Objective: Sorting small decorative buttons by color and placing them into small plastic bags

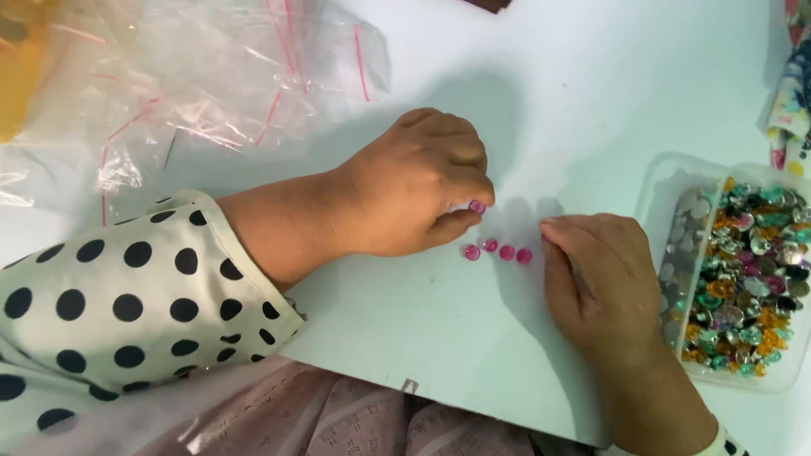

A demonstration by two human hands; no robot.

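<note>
My left hand (414, 186) pinches a small round pink gem (477, 207) between thumb and fingertips just above the white table (439, 338). Below it, several more pink gems (498, 252) lie in a short row on the table. My right hand (604, 279) rests on the table to the right of the row, its fingertips touching the end of the row near the last gem (525, 255). I cannot tell whether it holds anything. My left sleeve (110, 304) is cream with black dots.
A clear plastic box (667, 181) full of mixed coloured gems (748, 279) stands at the right edge. Empty clear zip bags with red strips (211, 76) lie at the back left. Patterned cloth (790, 93) shows at the far right. The table's near edge (405, 387) meets pink fabric.
</note>
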